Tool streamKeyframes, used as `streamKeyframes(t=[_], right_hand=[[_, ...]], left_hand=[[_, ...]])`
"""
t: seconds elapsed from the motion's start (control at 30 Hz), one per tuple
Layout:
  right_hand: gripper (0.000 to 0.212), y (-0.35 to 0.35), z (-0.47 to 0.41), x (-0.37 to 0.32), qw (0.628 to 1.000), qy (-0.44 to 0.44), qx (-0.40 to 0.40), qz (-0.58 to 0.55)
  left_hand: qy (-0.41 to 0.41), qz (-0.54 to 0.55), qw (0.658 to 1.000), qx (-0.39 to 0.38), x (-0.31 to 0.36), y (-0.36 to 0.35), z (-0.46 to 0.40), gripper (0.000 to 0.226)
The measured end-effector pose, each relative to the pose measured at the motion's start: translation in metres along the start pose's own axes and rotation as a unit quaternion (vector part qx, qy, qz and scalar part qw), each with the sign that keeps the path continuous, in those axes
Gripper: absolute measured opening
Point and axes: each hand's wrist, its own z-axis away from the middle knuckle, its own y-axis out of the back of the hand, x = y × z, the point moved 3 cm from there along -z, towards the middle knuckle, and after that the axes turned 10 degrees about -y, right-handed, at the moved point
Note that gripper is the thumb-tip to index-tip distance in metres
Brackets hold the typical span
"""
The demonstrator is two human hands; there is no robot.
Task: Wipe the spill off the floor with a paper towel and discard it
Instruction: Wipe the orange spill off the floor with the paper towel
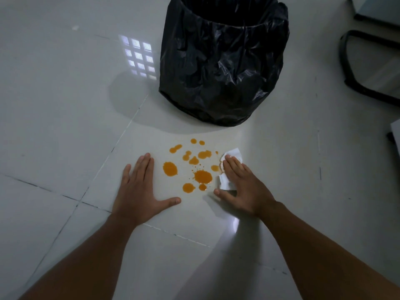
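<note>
paper towel [232,155]: mostly covered by the right hand [242,182]; only a far corner and a near edge show, so its full outline cannot be told.
spill [194,167]: its rightmost drops run under the towel's edge, extent there hidden.
bin [223,61]: top rim cut off by the upper picture edge; the black liner hides its walls, and the inside is too dark to read.
floor under hands: hidden beneath both palms (the left hand [138,189] lies flat, fingers spread).
dark frame [357,68]: cut off at the right edge; what it belongs to cannot be told.
forearms: cut off by the lower edge.
</note>
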Motion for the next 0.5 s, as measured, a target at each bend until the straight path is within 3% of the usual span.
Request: streamKeyframes(t=[0.27,0.5], right_hand=[[0.115,0.003,-0.038,-0.019,0.997,-0.051,0.003,-0.052],[0.11,0.006,-0.016,-0.018,0.999,0.037,-0.025,-0.024]], left_hand=[[0.0,-0.005,1.0,0.005,-0.001,-0.001,-0.002,0.139],[0.0,-0.003,1.0,-0.001,0.0,0.001,-0.001,0.138]])
